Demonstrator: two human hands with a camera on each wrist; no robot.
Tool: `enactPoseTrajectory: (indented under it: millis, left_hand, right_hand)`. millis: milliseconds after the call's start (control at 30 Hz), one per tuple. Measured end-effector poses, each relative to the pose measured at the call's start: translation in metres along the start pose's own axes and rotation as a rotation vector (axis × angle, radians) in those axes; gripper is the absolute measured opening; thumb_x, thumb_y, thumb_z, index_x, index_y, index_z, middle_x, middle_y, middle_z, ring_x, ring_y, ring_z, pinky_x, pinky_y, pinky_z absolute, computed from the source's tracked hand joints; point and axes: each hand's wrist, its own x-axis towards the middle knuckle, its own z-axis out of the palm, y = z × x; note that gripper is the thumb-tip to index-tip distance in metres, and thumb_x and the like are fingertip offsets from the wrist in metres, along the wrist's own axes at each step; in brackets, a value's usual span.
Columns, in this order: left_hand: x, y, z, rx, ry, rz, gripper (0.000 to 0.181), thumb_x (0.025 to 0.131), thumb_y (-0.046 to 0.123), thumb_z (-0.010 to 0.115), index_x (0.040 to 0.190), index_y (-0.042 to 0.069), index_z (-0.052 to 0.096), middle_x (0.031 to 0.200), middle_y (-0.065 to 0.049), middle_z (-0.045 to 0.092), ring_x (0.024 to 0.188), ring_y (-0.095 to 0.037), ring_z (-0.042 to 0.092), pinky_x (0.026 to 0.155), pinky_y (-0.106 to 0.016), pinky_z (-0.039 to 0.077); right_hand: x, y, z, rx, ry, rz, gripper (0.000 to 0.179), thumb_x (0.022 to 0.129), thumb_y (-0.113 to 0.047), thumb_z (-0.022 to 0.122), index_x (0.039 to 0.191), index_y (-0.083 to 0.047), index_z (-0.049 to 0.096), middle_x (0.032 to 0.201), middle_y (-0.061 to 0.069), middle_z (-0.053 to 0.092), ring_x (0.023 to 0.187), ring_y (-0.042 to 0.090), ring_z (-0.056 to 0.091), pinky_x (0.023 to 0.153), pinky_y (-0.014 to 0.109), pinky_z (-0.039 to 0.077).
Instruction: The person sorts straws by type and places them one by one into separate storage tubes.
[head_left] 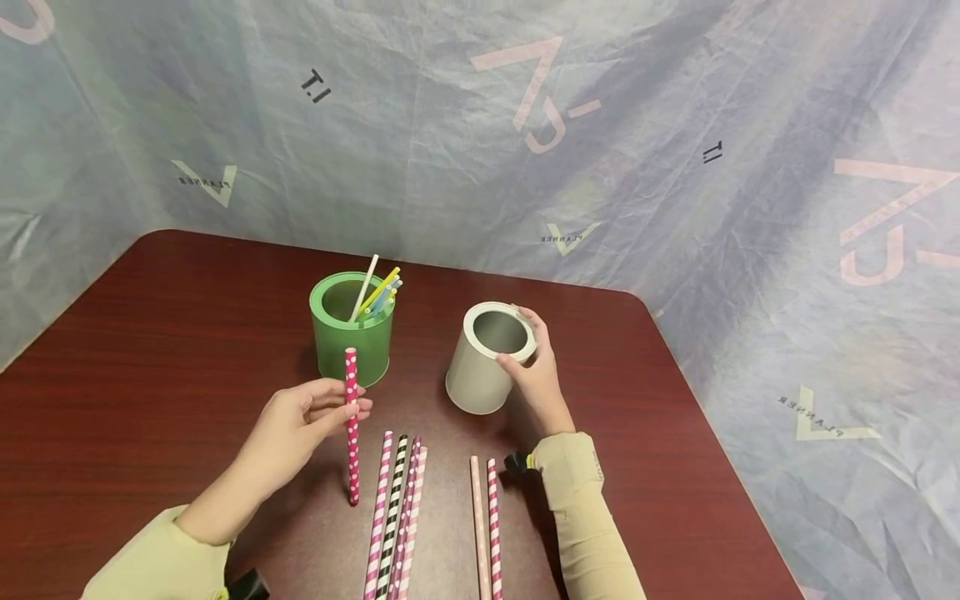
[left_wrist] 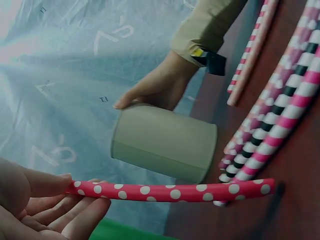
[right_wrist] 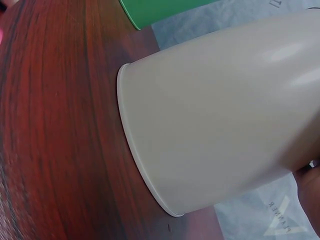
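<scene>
A pink paper straw with white dots [head_left: 352, 450] stands nearly upright in my left hand [head_left: 288, 429], pinched between thumb and fingers in front of the green can. In the left wrist view the straw [left_wrist: 175, 193] stretches away from the fingertips toward the table. My right hand [head_left: 538, 379] grips the upper rim of an off-white can [head_left: 480, 379], thumb on the near side and fingers round the far side. The inside of this can shows no straws. In the right wrist view its wall [right_wrist: 215, 110] fills the middle, with the base edge at the tabletop.
A green can [head_left: 352, 354] holding several thin straws [head_left: 375, 292] stands behind the left hand. Several striped and patterned paper straws [head_left: 393, 517] lie side by side near the front, with two more [head_left: 483, 525] to their right. Printed cloth [head_left: 420, 125] hangs behind the brown table [head_left: 187, 333].
</scene>
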Motion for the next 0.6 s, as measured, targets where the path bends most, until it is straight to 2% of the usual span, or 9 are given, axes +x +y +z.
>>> enactPoseTrajectory:
  millis: [200, 367, 500, 600]
  left_hand:
    - [0.008, 0.028, -0.001, 0.106, 0.099, 0.090, 0.022, 0.090, 0.010, 0.067, 0.109, 0.002, 0.069, 0.104, -0.013, 0.074, 0.088, 0.005, 0.067, 0.079, -0.013, 0.053]
    - [0.016, 0.053, 0.000, 0.199, 0.195, 0.163, 0.021, 0.089, 0.013, 0.068, 0.110, 0.010, 0.072, 0.104, -0.005, 0.075, 0.089, 0.002, 0.067, 0.075, -0.008, 0.049]
    - [0.024, 0.067, 0.002, 0.186, 0.240, 0.229, 0.019, 0.089, 0.011, 0.067, 0.107, 0.010, 0.071, 0.104, -0.005, 0.075, 0.095, -0.004, 0.070, 0.078, -0.005, 0.048]
    - [0.031, 0.073, 0.006, 0.152, 0.269, 0.301, 0.017, 0.088, 0.008, 0.068, 0.105, 0.009, 0.071, 0.102, -0.005, 0.076, 0.096, -0.001, 0.069, 0.081, -0.006, 0.048]
  right_hand:
    - [0.001, -0.002, 0.000, -0.012, 0.001, 0.014, 0.075, 0.078, 0.010, 0.064, 0.145, 0.001, 0.031, 0.151, 0.018, 0.036, 0.129, 0.018, 0.042, 0.100, 0.023, 0.041]
    - [0.000, -0.003, 0.001, -0.007, 0.011, 0.007, 0.073, 0.078, 0.009, 0.064, 0.144, -0.003, 0.034, 0.150, 0.013, 0.039, 0.128, 0.015, 0.043, 0.099, 0.021, 0.041]
    - [-0.001, -0.002, 0.001, -0.008, 0.007, -0.017, 0.072, 0.079, 0.006, 0.064, 0.144, -0.004, 0.034, 0.149, 0.013, 0.040, 0.127, 0.015, 0.044, 0.098, 0.019, 0.041]
    - [-0.001, -0.001, 0.002, -0.014, 0.004, -0.036, 0.072, 0.080, 0.006, 0.064, 0.144, -0.002, 0.034, 0.149, 0.015, 0.040, 0.127, 0.016, 0.044, 0.098, 0.019, 0.041]
